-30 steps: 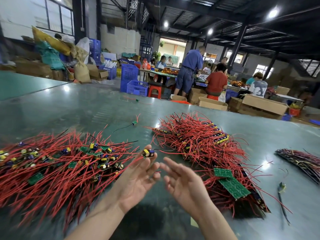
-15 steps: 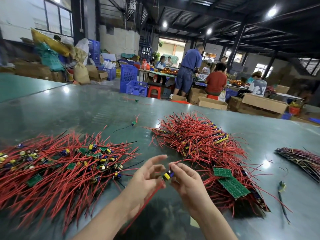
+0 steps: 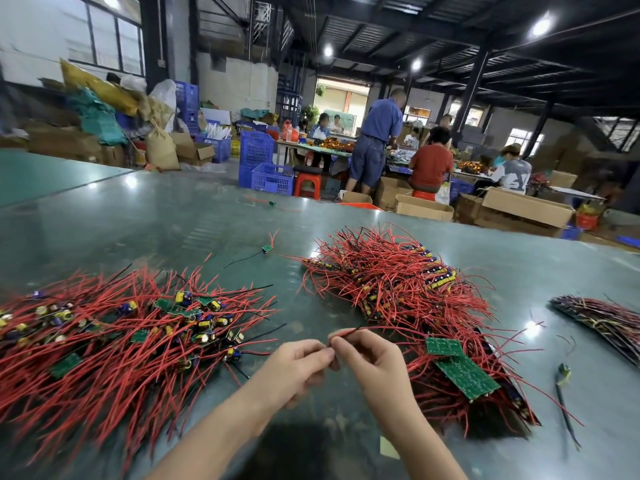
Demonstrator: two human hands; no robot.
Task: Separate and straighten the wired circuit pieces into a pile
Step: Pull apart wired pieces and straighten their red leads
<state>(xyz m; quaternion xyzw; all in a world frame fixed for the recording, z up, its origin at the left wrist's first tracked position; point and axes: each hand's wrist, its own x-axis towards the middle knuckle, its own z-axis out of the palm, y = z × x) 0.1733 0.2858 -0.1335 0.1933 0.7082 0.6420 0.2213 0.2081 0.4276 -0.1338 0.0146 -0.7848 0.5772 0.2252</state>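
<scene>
Both hands have closed together at 6 o'clock over the glossy green worktop [image 3: 346, 434]: left hand [image 3: 300, 362] and right hand [image 3: 370, 362] now pinch one thin red wire [image 3: 381, 328] (its circuit piece hidden), drawing it straight toward the 1 o'clock pile of red-wired boards [image 3: 398, 289].

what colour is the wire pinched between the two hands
Red wire, pinched between left hand and right hand; head view.

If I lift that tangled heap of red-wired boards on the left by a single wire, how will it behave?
The left heap will likely come up in clumps: its wires cross every way. The wires look thin and bent, so probably floppy. The small boards seem light, yet loose ones may drop onto the table.
</scene>
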